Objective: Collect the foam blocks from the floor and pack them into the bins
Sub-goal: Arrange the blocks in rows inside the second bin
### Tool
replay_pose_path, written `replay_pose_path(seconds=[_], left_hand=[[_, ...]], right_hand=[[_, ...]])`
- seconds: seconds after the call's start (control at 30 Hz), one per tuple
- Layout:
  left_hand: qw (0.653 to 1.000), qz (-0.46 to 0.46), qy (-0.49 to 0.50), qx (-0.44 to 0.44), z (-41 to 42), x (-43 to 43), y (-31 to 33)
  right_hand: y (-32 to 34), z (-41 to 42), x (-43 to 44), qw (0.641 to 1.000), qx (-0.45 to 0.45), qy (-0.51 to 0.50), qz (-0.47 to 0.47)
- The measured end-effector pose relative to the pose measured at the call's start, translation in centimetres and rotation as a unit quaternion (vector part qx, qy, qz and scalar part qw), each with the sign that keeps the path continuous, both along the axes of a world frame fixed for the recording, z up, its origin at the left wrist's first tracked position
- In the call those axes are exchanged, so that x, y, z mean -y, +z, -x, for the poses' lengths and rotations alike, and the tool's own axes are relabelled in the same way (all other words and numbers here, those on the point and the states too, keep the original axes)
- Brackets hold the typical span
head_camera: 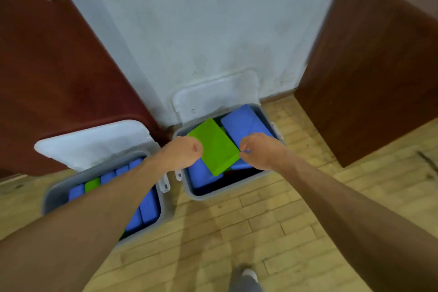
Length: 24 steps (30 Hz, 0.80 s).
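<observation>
The green block pointed far-left to near-right atop the right bin's blue blocks; left hand and right hand fingers seemingly gripped it.

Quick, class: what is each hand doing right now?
Left hand: grips the green block by its left edge.
Right hand: grips the same block's right edge.
</observation>
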<state>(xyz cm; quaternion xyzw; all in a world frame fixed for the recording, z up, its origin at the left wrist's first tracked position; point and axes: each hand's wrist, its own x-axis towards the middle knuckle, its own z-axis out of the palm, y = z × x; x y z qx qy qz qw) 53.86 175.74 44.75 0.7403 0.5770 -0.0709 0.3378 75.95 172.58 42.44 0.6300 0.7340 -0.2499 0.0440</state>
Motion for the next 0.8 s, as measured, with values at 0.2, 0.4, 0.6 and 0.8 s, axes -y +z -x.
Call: replay_pose_path(seconds=[0.2,0.4,0.6,0.8], left_hand=[[0.998,0.037,0.039,0.036,-2.0,-0.7,6.9],[0.988,0.086,0.102,0.078,-2.4,-1.9,6.0],[0.960,0.150,0.205,0.115,-3.0,-5.8,0.7],[0.944,0.193,0.246,0.105,-5.6,-11.0,-6.7]], right_hand=[[7.8,-2.7,-1.9,0.998,0.022,0.013,0.050],[9.5,-3.8,-5.1,0.995,0.022,0.034,0.088],[5.0,-5.8,-9.1,0.989,0.043,0.002,0.139],[-2.7,-7.7,-14.6,0.981,0.039,-0.059,0.179]])
